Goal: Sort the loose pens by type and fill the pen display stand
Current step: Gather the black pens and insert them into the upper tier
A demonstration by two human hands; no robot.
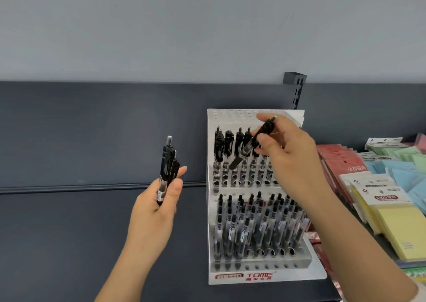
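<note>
A white tiered pen display stand point(265, 276) with red lettering stands on a dark shelf. Several black pens fill its upper row point(230, 149) and many more crowd the lower tier point(258, 223). My right hand point(292, 161) pinches one black pen point(251, 146), tilted with its tip down-left, in front of the upper row. My left hand point(156, 209), to the left of the stand, grips a small upright bundle of black pens point(168, 163).
Stacks of sticky notes, yellow point(401, 232), blue, green and red point(338, 161), lie right of the stand. A dark shelf back panel point(92, 128) runs behind, with a slotted metal bracket point(297, 89) above the stand. The dark shelf surface point(57, 244) stretches left.
</note>
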